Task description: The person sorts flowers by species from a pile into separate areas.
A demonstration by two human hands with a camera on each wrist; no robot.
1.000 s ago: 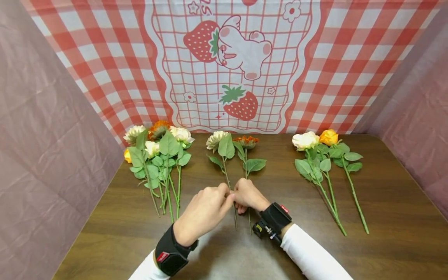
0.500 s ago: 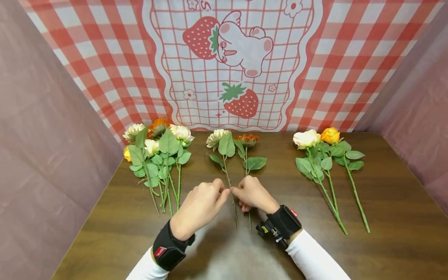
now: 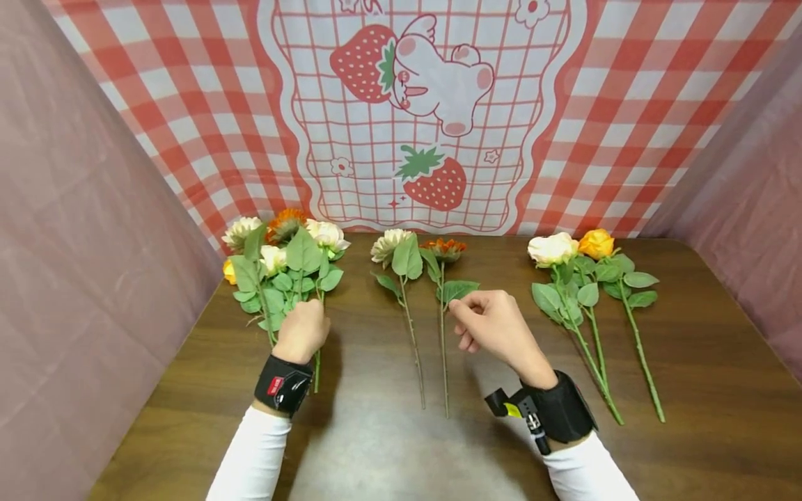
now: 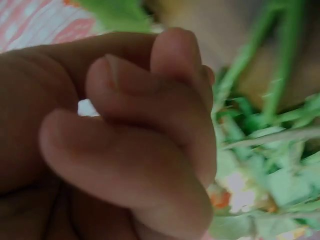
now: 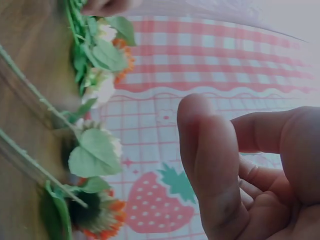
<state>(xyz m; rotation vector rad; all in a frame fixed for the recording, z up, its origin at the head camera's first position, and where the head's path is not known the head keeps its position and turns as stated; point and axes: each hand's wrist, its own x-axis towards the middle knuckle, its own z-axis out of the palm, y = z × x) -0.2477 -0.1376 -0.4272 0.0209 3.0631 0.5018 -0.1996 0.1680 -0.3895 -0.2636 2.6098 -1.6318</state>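
Note:
My left hand (image 3: 303, 330) is over the stems of the left flower bunch (image 3: 303, 250), which holds cream, white, orange and yellow blooms. In the left wrist view its fingers (image 4: 135, 155) are curled, with green stems (image 4: 285, 55) beyond them; I cannot tell whether it grips a stem. My right hand (image 3: 495, 330) hovers beside the orange flower (image 3: 446, 249) in the middle, close to its leaf. Its thumb and fingers are bent loosely, with nothing between them in the right wrist view. Left of that bloom lies a cream flower (image 3: 391, 247), its stem slanting toward the front.
A white rose (image 3: 553, 249) and a yellow-orange rose (image 3: 596, 243) lie with their green stems on the right of the wooden table (image 3: 388, 452). Behind the flowers hangs a red checked cloth (image 3: 626, 125) with strawberry prints. Pink fabric (image 3: 94, 229) closes off the sides.
Both hands were together at the cream flower's stem; they have parted. The left hand moved left onto the bunch, the right moved right and slightly back. The middle flowers lie nearly as before.

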